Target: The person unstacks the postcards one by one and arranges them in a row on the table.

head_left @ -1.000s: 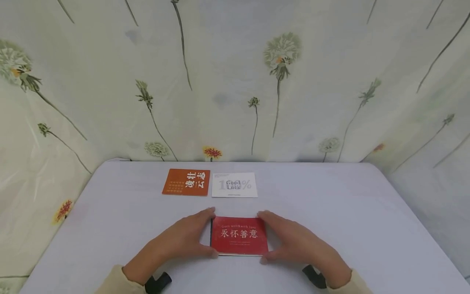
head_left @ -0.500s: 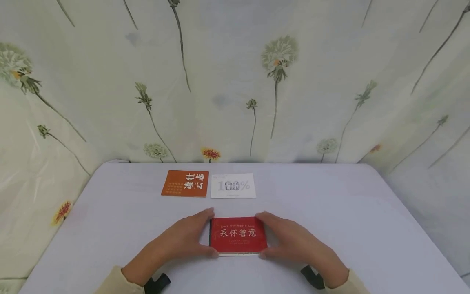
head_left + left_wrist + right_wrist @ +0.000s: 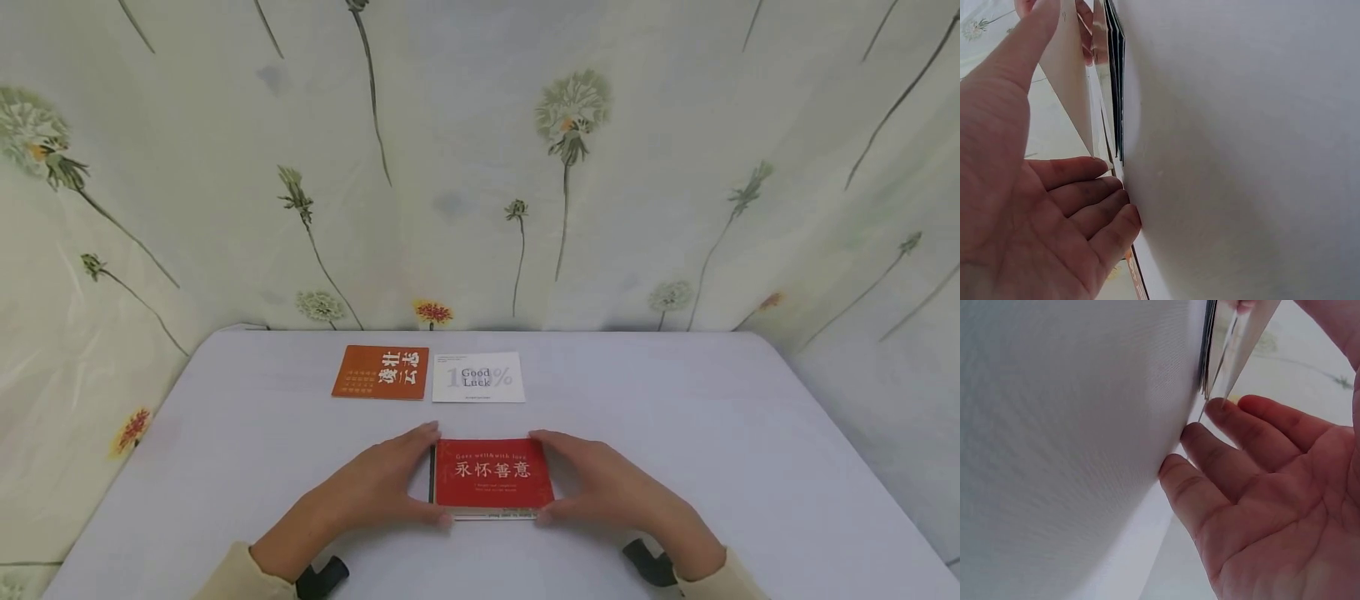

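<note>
In the lower left of the head view, a left sleeve (image 3: 251,575) of cream colour is covering the forearm, with a black strap (image 3: 322,577) at the wrist. From there the left hand (image 3: 375,487) is pointing inward, palm facing right, thumb resting at the near left corner of the red card (image 3: 493,483) and forefinger at its far left corner, so it is pinching the card by its edges. In the left wrist view, the other fingers are bending slightly, and the little finger is touching the white table (image 3: 712,400). In the upper middle, the orange card (image 3: 380,372) is lying just left of the white card (image 3: 478,377). Below them, in the lower middle, the red card is sitting between the hands, tilting with its near edge raised above dark-edged sheets (image 3: 1117,94). Further right, the right hand (image 3: 611,487) is mirroring this pose, thumb near and forefinger far, gripping the right corners; its other fingers are curving gently. At the lower right, the right sleeve (image 3: 723,579) is showing.
</note>
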A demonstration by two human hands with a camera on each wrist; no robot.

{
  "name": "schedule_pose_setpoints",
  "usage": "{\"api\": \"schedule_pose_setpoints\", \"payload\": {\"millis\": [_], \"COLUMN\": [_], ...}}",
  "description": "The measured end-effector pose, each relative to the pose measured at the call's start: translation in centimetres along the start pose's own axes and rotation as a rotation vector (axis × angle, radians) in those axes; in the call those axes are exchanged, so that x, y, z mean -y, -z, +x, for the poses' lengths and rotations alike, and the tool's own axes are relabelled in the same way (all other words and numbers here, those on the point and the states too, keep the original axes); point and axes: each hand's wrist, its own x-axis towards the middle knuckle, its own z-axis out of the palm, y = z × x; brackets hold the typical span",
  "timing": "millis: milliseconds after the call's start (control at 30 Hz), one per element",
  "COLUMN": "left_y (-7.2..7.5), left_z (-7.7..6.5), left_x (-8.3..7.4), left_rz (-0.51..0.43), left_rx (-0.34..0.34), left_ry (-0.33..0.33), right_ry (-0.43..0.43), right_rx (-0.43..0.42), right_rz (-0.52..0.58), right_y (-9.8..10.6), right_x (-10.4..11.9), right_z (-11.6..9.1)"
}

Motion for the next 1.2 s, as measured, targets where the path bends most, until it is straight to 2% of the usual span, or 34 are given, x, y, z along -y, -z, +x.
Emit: {"api": "schedule_pose_setpoints", "payload": {"millis": [300, 600, 900, 1067, 1200], "left_y": [-0.2, -0.1, -0.4, -0.7, -0.6], "left_z": [0.0, -0.1, 0.1, 0.4, 0.6], "left_x": [0.3, 0.2, -0.7, -0.8, -1.3], "left_rz": [0.002, 0.017, 0.042, 0.060, 0.083], "left_rx": [0.001, 0.011, 0.011, -0.012, -0.045], "left_ry": [-0.001, 0.012, 0.024, 0.022, 0.008], "right_ry": [-0.022, -0.002, 0.028, 0.067, 0.045], "right_rx": [0.009, 0.009, 0.000, -0.044, -0.080], "right_rz": [0.011, 0.023, 0.009, -0.042, -0.073], "right_y": [-0.2, -0.1, 0.2, 0.7, 1.3], "right_x": [0.2, 0.2, -0.1, 0.1, 0.2], "right_z": [0.0, -0.1, -0.4, -0.7, -0.9]}}
